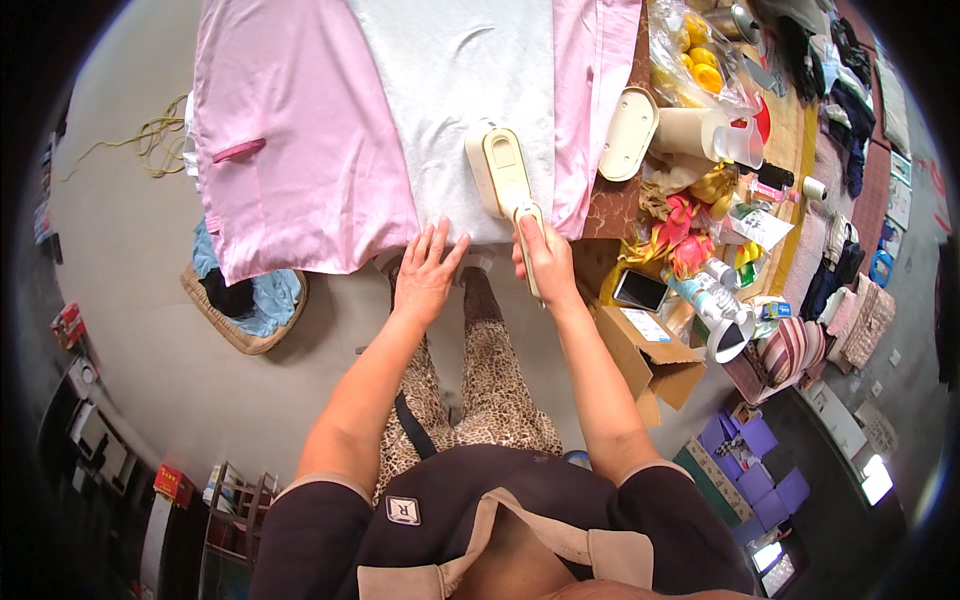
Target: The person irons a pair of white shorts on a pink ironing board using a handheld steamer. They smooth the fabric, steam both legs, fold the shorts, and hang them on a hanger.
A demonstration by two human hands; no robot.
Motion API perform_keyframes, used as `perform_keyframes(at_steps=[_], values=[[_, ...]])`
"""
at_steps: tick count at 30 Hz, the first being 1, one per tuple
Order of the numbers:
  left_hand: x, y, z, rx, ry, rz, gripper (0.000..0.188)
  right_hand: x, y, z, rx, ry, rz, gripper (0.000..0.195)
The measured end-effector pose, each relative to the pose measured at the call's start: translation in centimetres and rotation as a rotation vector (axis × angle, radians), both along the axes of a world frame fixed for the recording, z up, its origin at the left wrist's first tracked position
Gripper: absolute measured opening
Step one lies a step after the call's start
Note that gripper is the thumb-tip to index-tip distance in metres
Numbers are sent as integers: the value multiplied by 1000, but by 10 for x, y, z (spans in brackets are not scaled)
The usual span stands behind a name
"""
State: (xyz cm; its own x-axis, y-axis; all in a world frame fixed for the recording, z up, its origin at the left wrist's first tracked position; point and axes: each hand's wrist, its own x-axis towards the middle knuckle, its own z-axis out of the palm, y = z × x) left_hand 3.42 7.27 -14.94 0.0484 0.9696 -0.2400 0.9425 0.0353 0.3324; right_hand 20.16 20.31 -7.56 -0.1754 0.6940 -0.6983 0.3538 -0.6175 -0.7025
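A cream handheld garment iron [501, 169] lies on a white cloth [450, 90], and my right hand [551, 262] is closed around its handle. My left hand [429, 274] rests with spread fingers on the near edge of the cloth, left of the iron. Beneath and on both sides of the white cloth spreads a pink satiny fabric [300, 142], which hangs over the table's edge at the left and carries a darker pink strip [239, 151]. A cream oval tray [628, 135] sits at the right edge of the fabric.
The right side holds bagged yellow fruit [703, 66], a beige pitcher [686, 133], dragon fruit [688, 251], a phone [640, 290] and an open cardboard box [637, 345]. On the floor at left stand a basket [247, 347] with blue cloth and a coiled yellow cord [157, 139].
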Motion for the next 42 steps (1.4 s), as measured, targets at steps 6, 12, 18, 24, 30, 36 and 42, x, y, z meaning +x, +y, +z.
perform_keyframes(at_steps=[6,12,18,24,30,36,42], values=[[1,-7,-2,-4,-7,-24,75,21,24,-7,-11,44,-256,43],[1,4,6,41,-90,74,66,2,18,18,91,-62,-41,40],[-2,-9,-13,3,-41,50,71,-59,10,2,76,-44,184,37],[-3,-11,-15,-44,-32,28,76,-111,78,-8,38,128,-28,48],[-6,-12,-13,-47,-64,32,77,-78,43,-2,-54,6,155,44],[-4,-10,-7,-49,-13,9,75,-89,46,4,-92,62,88,45],[-3,-5,-3,-64,-86,36,75,-165,158,-14,13,161,57,48]])
